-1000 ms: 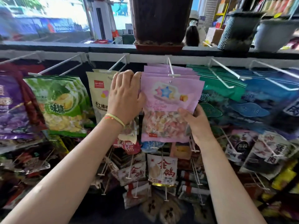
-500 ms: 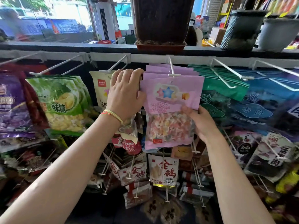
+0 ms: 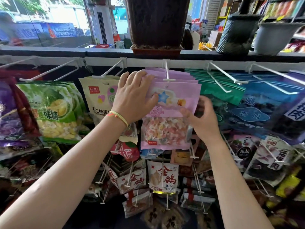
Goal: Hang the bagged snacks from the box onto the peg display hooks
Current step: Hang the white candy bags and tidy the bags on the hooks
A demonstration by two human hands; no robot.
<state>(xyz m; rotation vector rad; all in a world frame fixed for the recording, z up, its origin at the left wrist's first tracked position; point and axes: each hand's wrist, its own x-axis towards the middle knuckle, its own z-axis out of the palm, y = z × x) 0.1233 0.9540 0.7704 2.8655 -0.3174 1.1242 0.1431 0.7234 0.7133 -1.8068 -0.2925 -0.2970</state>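
The pink plastic bag of pastel candies (image 3: 166,116) already hangs on the white wire peg hook (image 3: 167,72) in the middle of the rack, left hand (image 3: 133,100) released flat on it, right hand (image 3: 202,119) pinching its right edge, so next seems letting go and fetching another bag.

White rail (image 3: 148,61) runs across the top with wire pegs (image 3: 167,71) sticking out. Hanging off them: green durian bags (image 3: 54,111), cream lollipop bags (image 3: 99,98), a stack of pink candy bags (image 3: 171,113), then teal bags (image 3: 219,90) and blue bags (image 3: 257,109). Lower pegs hold smaller packs (image 3: 162,176).
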